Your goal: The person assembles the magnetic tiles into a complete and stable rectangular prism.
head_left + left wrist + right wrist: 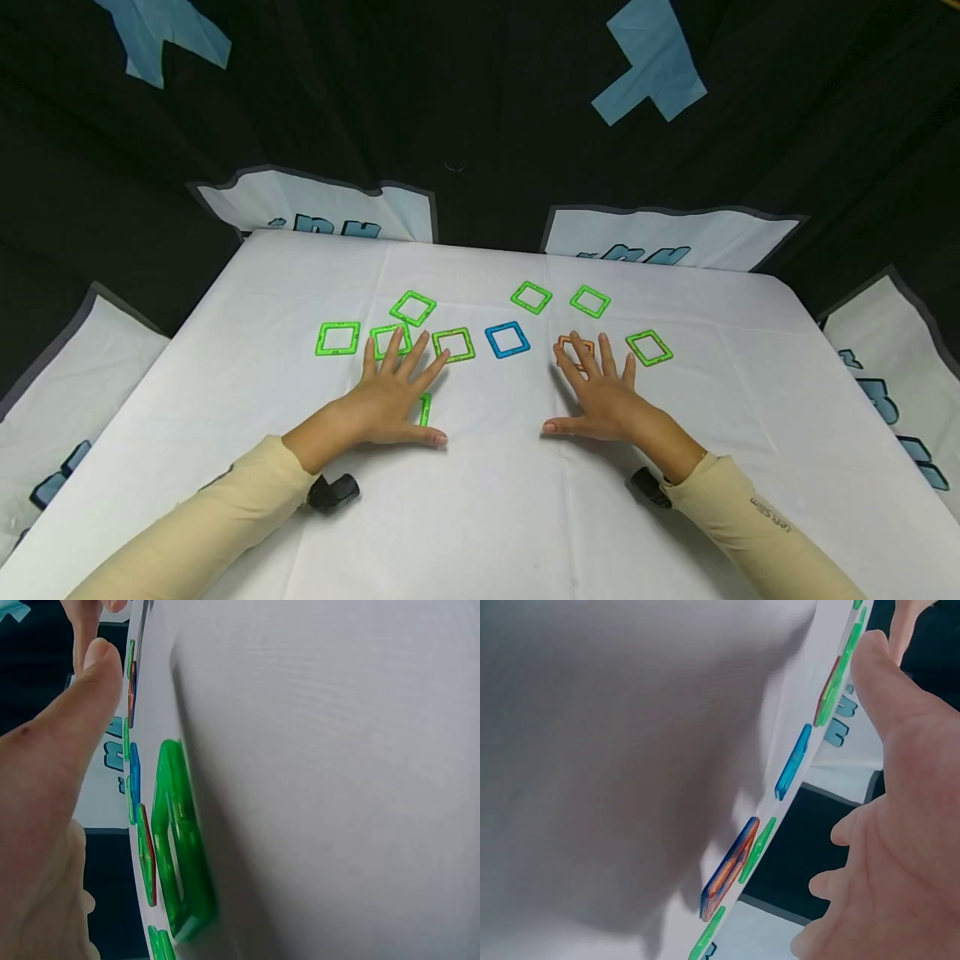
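Note:
Both hands hover palm down over the white table with their fingers spread, holding nothing. My left hand [382,408] partly covers a green square frame tile [426,408], which lies below the palm in the left wrist view. Its fingertips overlap another green tile [408,337] in the head view, and a green tile with a red edge [146,855] lies beyond. Under the fingers of my right hand [603,404] is an orange square frame tile [727,877], with blue showing along one side. A blue frame tile [501,326] lies between the hands, farther back.
More green frame tiles lie flat around: one at the left [321,339], one behind the left fingers [401,298], two farther back and one by the right little finger [662,357]. White tablecloth [495,500] covers the table. Black curtains [450,100] with blue tape hang behind.

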`<action>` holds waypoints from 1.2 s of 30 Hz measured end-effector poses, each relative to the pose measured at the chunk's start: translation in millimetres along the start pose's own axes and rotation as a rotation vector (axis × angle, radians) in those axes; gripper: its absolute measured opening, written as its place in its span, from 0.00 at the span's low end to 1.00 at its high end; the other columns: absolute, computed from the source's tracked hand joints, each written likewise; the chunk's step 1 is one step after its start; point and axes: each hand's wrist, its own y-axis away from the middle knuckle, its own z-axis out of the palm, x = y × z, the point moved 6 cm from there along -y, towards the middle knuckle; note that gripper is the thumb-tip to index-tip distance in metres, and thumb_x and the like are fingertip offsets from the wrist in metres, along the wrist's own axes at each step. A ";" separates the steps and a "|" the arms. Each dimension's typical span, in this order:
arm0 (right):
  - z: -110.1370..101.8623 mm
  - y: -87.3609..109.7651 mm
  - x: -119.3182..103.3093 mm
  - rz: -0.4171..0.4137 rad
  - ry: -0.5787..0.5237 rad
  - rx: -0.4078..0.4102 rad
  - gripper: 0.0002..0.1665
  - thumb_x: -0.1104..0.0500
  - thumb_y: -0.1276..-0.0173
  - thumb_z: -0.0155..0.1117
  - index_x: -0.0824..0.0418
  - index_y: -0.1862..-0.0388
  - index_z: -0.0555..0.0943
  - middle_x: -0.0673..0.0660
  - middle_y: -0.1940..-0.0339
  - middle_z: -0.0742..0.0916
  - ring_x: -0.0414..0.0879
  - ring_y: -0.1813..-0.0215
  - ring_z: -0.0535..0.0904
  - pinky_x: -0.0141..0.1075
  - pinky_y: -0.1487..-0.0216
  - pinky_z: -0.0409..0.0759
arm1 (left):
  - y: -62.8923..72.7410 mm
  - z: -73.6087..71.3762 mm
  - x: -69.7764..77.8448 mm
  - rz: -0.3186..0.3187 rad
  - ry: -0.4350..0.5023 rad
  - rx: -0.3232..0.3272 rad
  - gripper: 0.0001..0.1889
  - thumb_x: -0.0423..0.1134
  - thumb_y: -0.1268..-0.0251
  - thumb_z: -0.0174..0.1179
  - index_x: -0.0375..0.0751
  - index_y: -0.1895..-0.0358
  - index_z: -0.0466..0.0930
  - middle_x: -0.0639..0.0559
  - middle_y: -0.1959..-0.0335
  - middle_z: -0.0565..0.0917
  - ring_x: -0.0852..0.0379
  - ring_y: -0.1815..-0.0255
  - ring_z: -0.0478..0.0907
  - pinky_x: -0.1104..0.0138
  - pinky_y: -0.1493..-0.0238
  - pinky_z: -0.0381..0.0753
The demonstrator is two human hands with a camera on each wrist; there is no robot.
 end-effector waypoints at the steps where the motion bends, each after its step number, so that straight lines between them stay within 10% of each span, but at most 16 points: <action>1: 0.1 0.1 0.1 -0.001 0.005 -0.001 0.65 0.26 0.54 0.61 0.54 0.26 0.43 0.60 0.25 0.43 0.67 0.29 0.28 0.71 0.40 0.32 | 0.1 0.1 -0.4 -0.002 -0.002 -0.004 0.58 0.76 0.60 0.53 0.50 0.27 0.41 0.37 0.27 0.38 0.28 0.30 0.30 0.31 0.41 0.32; 27: -15.2 -90.1 -70.7 -0.149 0.040 -0.070 0.65 0.27 0.52 0.59 0.50 0.26 0.37 0.56 0.25 0.39 0.59 0.27 0.28 0.65 0.34 0.35 | 21.4 0.7 -21.8 -0.012 0.098 -0.055 0.55 0.69 0.58 0.61 0.49 0.28 0.45 0.39 0.27 0.44 0.29 0.30 0.34 0.31 0.40 0.33; 36: -5.5 -111.5 -96.6 -0.203 0.025 -0.150 0.61 0.30 0.47 0.59 0.48 0.26 0.37 0.48 0.25 0.42 0.54 0.25 0.30 0.62 0.33 0.34 | 27.2 1.0 -21.2 0.032 0.146 -0.008 0.51 0.64 0.54 0.62 0.51 0.28 0.47 0.45 0.31 0.58 0.36 0.32 0.53 0.35 0.37 0.42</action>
